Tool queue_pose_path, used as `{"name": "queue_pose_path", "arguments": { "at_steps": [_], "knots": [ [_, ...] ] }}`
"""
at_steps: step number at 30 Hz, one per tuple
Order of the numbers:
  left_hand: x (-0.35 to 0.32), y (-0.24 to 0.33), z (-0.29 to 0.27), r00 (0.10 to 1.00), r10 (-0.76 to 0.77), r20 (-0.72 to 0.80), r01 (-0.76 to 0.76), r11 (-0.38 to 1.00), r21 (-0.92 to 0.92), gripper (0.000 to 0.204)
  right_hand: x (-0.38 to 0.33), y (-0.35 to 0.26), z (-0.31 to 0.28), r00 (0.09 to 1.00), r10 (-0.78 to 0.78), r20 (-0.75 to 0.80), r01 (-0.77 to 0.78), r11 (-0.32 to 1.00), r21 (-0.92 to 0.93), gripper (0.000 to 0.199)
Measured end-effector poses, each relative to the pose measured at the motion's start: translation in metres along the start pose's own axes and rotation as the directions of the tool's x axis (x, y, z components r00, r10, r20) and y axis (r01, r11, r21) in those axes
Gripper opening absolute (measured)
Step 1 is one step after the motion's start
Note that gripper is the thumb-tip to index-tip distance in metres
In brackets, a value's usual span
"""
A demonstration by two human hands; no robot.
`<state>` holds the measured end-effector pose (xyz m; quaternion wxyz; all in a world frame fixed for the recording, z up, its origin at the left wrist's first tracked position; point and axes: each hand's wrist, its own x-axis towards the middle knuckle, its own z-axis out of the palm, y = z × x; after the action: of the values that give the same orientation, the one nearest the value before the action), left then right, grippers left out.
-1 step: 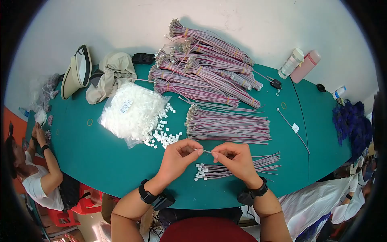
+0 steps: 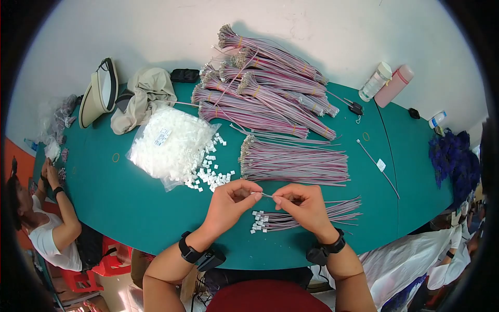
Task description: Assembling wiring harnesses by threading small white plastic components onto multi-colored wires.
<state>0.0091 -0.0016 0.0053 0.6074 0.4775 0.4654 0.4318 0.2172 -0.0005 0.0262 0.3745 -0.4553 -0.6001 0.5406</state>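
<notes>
My left hand [image 2: 233, 204] and my right hand [image 2: 303, 205] meet in front of me, each pinching a thin grey wire [image 2: 267, 195] that spans the small gap between them. Whatever sits at the wire's end is hidden in my left fingertips. Just beyond my hands lies a wide row of loose grey and pink wires [image 2: 296, 162], metal ends to the left. Under and beside my right hand is a smaller bunch of wires [image 2: 340, 210] with white connector housings [image 2: 258, 222] on their left ends. Loose white housings [image 2: 214, 177] are scattered beyond my left hand.
A clear bag of white housings [image 2: 171, 143] lies left of the wires. Banded wire bundles [image 2: 265, 86] are piled at the back. A single wire with a tag [image 2: 381, 165] lies right, below two bottles [image 2: 393, 86]. Another person [image 2: 52, 223] works at far left on the green table [image 2: 130, 208].
</notes>
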Motion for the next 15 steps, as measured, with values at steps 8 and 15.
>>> {"name": "queue_pose_path", "arguments": {
  "at_steps": [8, 15],
  "knots": [
    [-0.0001, -0.0036, -0.0040, 0.999, 0.006, 0.046, -0.011, 0.994, 0.108, 0.008, 0.0002, 0.0055, 0.0023, 0.999, -0.049, 0.001, 0.049, 0.998, -0.048, 0.008],
    [-0.0017, -0.0034, -0.0008, 0.997, 0.071, 0.043, -0.077, 0.985, 0.156, 0.006, 0.0014, 0.0030, 0.0079, 0.995, -0.098, -0.017, 0.094, 0.983, -0.158, 0.008]
  ]
}}
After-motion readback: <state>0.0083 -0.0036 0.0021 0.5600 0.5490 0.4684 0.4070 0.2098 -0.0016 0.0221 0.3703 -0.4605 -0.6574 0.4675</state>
